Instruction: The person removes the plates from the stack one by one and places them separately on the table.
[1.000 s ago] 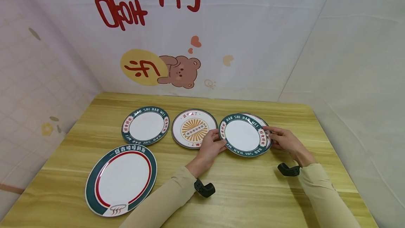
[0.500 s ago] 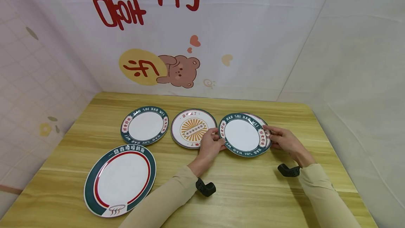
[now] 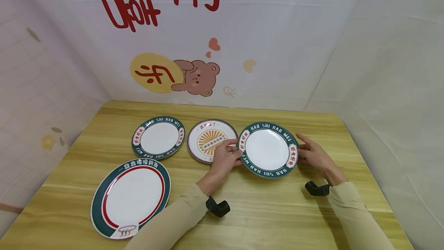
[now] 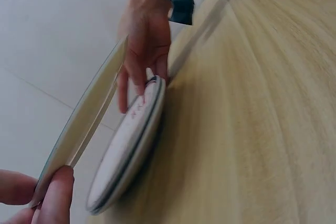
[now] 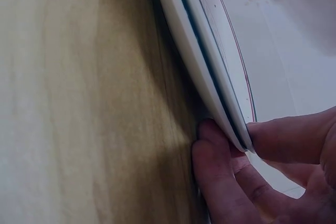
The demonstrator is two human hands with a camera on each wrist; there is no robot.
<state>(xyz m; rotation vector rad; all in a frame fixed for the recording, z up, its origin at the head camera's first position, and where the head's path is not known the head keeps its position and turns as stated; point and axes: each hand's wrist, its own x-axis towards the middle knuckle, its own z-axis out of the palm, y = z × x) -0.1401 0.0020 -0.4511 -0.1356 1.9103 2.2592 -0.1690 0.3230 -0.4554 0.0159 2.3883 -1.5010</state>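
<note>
My left hand (image 3: 223,159) pinches the left rim of a green-rimmed plate (image 3: 268,149) with HAO SHI HAO WEI lettering. In the left wrist view, this raised plate (image 4: 86,111) slants above a stack with a gap between. That stack has a white plate (image 4: 123,148) with red lettering lying on another plate. My right hand (image 3: 315,159) is at the stack's right edge; in the right wrist view, its thumb and fingers pinch the rims of the stacked plates (image 5: 205,66). From the head view, the raised plate hides the stack.
Left of the hands lie a white plate with an orange sunburst (image 3: 212,140), a second green-rimmed plate (image 3: 158,138) and a larger plate with a red ring (image 3: 133,198). The wooden table (image 3: 270,215) meets a printed backdrop (image 3: 270,80) behind.
The green-rimmed plate has come up off the stack in my left hand and now covers the white plate beneath in the head view. My right hand has stayed by the stack's edge.
</note>
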